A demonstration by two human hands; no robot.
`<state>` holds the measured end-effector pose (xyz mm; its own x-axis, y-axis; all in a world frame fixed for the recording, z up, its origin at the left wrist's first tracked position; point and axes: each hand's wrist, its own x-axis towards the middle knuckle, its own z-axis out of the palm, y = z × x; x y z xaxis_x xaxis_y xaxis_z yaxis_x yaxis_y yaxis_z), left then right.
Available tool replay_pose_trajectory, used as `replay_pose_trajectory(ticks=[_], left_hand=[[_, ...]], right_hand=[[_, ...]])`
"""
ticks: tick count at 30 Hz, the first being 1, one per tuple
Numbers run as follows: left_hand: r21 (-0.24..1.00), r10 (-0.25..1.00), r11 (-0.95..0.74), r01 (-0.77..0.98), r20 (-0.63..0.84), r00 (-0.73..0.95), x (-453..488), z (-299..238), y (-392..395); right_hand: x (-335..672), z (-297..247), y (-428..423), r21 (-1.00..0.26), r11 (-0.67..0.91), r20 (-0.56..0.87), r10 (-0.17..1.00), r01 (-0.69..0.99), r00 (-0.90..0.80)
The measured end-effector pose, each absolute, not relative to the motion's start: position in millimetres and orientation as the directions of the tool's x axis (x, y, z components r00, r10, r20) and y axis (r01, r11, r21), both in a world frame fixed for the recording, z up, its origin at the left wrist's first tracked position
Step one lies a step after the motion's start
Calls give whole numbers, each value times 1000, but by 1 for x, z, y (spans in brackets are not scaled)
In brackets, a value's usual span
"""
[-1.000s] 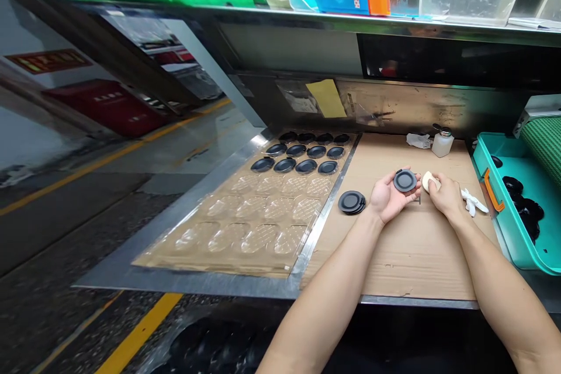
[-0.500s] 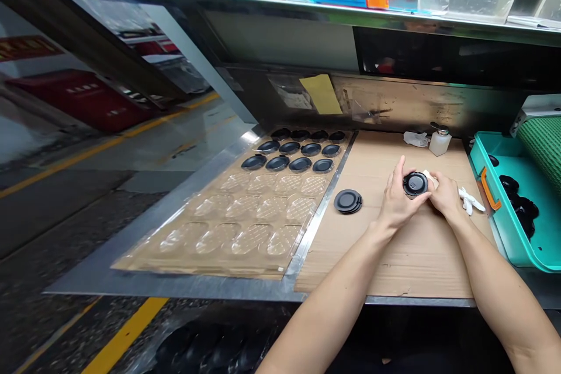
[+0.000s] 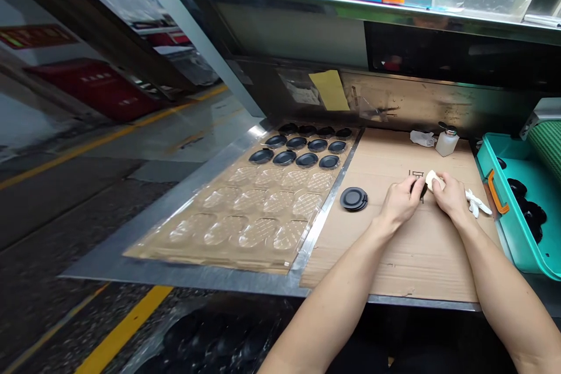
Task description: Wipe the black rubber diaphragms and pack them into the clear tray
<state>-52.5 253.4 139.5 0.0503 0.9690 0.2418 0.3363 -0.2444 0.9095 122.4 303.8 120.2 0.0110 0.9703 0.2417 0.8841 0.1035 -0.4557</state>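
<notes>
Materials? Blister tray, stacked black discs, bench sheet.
Blister tray: thin clear plastic, likely thermoformed; glossy, brown showing through. Black discs: moulded rubber or plastic, can't tell which; satin sheen. Bench sheet: corrugated cardboard; brown, creased.

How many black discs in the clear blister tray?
12 black discs, all in the clear blister tray, at its far end in three rows of four. None looks hidden, though the farthest row is dim.
</notes>
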Motion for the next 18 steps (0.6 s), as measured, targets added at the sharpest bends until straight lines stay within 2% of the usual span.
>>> replay_pose_trajectory(ticks=[3, 7, 9, 14, 16, 18], left_hand=[[849, 983, -160, 504, 182, 6, -57, 132, 260], [884, 970, -111, 455, 197, -145, -63, 129, 261], [899, 981, -125, 419, 176, -85, -68, 129, 257], [911, 970, -179, 370, 102, 219, -79, 129, 252], [923, 969, -182, 340, 109, 223, -82, 134, 270], [943, 980, -170, 286, 131, 150, -85, 147, 299]], right_hand=[[122, 120, 304, -463, 101, 245, 969, 881, 18], [120, 121, 302, -469, 90, 232, 972, 879, 24], [119, 121, 301, -461, 86, 226, 974, 883, 24], [117, 121, 299, -473, 85, 216, 976, 877, 21], [115, 122, 297, -480, 75, 194, 981, 874, 22], [112, 124, 295, -482, 56, 164, 986, 874, 28]])
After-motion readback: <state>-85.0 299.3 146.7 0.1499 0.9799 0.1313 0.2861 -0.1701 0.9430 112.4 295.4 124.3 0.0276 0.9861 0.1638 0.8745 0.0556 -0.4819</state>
